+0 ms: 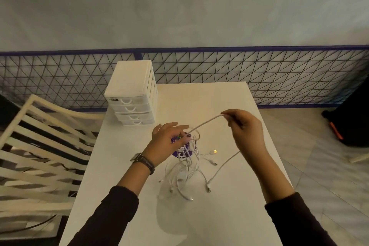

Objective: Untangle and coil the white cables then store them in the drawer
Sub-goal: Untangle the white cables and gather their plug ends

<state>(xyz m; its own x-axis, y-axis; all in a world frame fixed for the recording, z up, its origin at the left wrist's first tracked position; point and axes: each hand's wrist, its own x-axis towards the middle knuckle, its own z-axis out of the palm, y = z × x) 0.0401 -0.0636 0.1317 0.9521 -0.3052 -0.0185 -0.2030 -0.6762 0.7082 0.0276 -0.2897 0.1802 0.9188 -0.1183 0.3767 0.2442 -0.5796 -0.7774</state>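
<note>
A tangle of white cables [186, 168] hangs over the white table [209, 221], with several plug ends resting on the tabletop. My left hand [169, 142] pinches the top of the tangle and lifts it. My right hand [244, 126] pinches one cable strand [205, 124], stretched taut up and to the right from my left hand. That strand's loose tail [223, 166] drops behind my right wrist to a plug on the table. A white drawer unit [130, 94] with all its drawers shut stands at the table's far left corner. A purple object [184, 151] lies under the tangle, partly hidden by my left hand.
A white slatted chair [40, 152] stands close against the table's left side. A black wire-mesh fence with a purple rail [259, 66] runs behind the table. A dark object with an orange stripe [347, 126] sits on the tiled floor at right.
</note>
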